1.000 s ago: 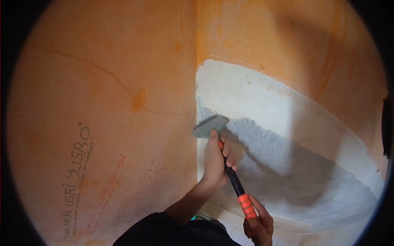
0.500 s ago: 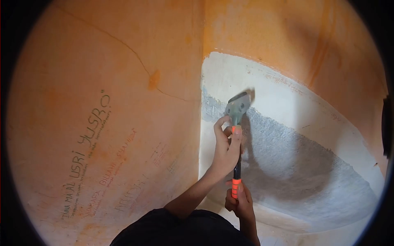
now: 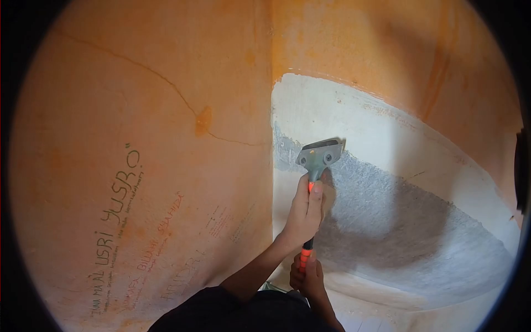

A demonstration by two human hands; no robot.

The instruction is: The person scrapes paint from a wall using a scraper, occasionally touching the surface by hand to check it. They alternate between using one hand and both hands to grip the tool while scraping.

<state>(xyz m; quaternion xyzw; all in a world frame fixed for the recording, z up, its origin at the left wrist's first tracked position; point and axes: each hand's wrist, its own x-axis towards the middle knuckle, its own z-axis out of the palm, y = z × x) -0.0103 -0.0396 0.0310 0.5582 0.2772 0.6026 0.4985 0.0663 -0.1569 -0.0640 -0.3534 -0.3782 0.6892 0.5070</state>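
A long-handled scraper [image 3: 321, 155] with a wide grey head and a black and orange handle is held against or close to the wall, its blade at the border of white paint and rough grey surface. My left hand [image 3: 303, 213] is wrapped round the handle just below the head, thumb along it. Lower down, my right hand [image 3: 308, 276] grips the orange end of the handle. Whether the blade touches the wall cannot be made out.
An orange wall [image 3: 166, 127] with a crack and handwriting fills the left side and meets the other wall at a corner. White paint [image 3: 365, 122] borders a rough grey patch [image 3: 381, 210] on the right. A dark object [image 3: 521, 171] shows at the right edge.
The scraper head has moved down and turned to show its face more squarely. Both hands have shifted slightly down and left, and my left fingers have closed further round the handle.
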